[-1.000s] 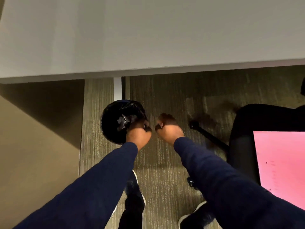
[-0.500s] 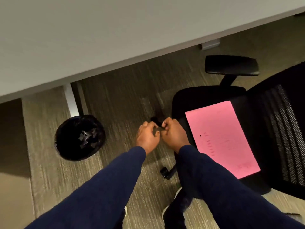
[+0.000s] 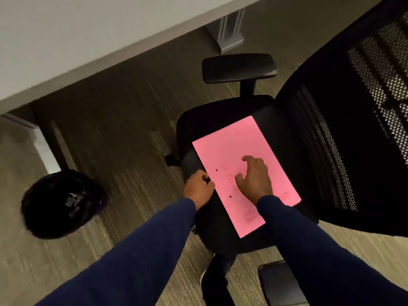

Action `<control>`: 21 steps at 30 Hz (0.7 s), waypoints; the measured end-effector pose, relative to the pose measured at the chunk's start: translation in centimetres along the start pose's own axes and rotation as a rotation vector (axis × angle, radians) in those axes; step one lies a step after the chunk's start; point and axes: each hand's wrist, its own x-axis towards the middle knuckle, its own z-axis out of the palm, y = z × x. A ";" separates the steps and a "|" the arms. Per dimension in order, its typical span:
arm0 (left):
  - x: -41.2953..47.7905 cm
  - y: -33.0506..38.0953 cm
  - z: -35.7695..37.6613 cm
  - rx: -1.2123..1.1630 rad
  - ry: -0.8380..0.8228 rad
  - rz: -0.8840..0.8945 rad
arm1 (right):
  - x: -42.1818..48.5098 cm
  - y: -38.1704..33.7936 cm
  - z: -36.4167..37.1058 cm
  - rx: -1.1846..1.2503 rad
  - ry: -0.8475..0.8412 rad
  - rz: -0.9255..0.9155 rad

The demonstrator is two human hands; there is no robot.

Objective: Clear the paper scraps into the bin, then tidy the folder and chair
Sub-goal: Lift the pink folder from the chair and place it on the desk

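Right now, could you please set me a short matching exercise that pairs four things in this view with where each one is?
Things:
1. pink folder
2. bin
3. left hand
4. right hand

Places:
A. on the carpet, under the desk edge
B. spread over the pink sheet
C. lying on the chair seat
D. curled at the sheet's left edge

Pairs: 1-C, 2-A, 3-D, 4-B

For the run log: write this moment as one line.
stage: folder | right hand: open over pink folder on chair seat | left hand: curled at folder's edge | bin: scraps inside
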 end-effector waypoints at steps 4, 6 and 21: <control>0.2 1.3 2.3 -0.227 -0.023 -0.167 | 0.9 4.3 -1.0 -0.086 -0.074 0.128; 0.2 2.0 3.2 -0.331 0.043 -0.242 | 1.2 5.7 -1.1 -0.085 -0.135 0.199; -2.1 6.5 2.5 -0.560 0.034 0.075 | 0.0 6.0 -2.4 0.310 -0.034 0.184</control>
